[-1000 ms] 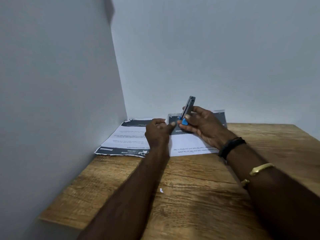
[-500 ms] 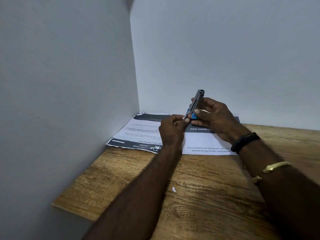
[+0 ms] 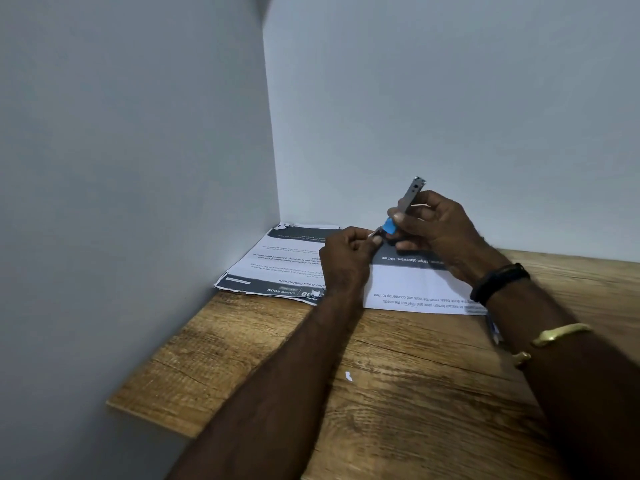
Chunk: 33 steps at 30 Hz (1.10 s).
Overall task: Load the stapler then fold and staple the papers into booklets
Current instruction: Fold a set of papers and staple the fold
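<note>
A small stapler (image 3: 408,199) with a grey metal body and a blue end points up and away, held above the papers in my right hand (image 3: 436,230). My left hand (image 3: 346,258) pinches something thin and pale at the stapler's lower blue end; whether it is a strip of staples I cannot tell. Printed papers (image 3: 277,268) with dark header bands lie flat in the corner of the wooden table (image 3: 398,393). A second white sheet (image 3: 415,289) overlaps them on the right, partly hidden by both hands.
Grey walls close in at the left and the back and meet at the corner behind the papers. A tiny white scrap (image 3: 348,376) lies on the wood between my forearms. The table's left edge (image 3: 152,420) is near. My right wrist wears a black band and a gold bangle.
The view has shifted, so the corner sits further right. Both hands have lifted a little, and my left fingers have closed in on the stapler's blue end.
</note>
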Tool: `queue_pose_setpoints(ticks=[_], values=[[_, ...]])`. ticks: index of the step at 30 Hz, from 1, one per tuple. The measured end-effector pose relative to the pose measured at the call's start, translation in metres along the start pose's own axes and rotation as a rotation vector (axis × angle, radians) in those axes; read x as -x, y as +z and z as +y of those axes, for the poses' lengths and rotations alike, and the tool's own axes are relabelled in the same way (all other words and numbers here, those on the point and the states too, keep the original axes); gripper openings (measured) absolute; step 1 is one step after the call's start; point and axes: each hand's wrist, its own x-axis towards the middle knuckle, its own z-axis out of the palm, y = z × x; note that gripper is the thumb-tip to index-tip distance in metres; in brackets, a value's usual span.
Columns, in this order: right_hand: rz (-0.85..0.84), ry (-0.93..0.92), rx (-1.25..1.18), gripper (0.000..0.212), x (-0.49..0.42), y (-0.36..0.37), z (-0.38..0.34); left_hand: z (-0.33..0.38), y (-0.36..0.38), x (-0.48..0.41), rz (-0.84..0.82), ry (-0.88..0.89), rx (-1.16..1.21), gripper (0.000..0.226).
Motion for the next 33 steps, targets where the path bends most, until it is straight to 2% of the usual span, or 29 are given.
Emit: queue_pose_setpoints(ticks=[7,15,19,23,26,30,33], values=[[0.173,0.013,0.048,0.021,-0.004,0.008,0.005,-0.001,-0.001,0.001,-0.019,0.021,-0.043,0.016],[0.237,0.151,-0.004,0.006,-0.007,0.012,0.002,-0.003,0.000,0.004,-0.020,-0.004,-0.062,0.014],[0.175,0.240,-0.203,0.012,-0.006,0.014,-0.004,-0.001,-0.001,0.005,-0.027,-0.014,-0.072,0.011],[0.108,0.227,-0.332,0.015,-0.006,0.012,-0.005,0.002,-0.002,0.007,-0.045,-0.033,-0.069,0.008],[0.038,0.180,-0.302,0.021,-0.005,0.007,-0.002,0.004,-0.003,0.008,-0.055,-0.016,-0.091,0.007],[0.009,0.091,-0.059,0.033,-0.003,0.000,0.001,0.003,-0.004,0.006,-0.019,-0.016,-0.124,0.004],[0.003,0.042,-0.008,0.037,-0.002,-0.001,0.003,0.002,-0.004,0.004,-0.001,-0.042,-0.108,0.008]])
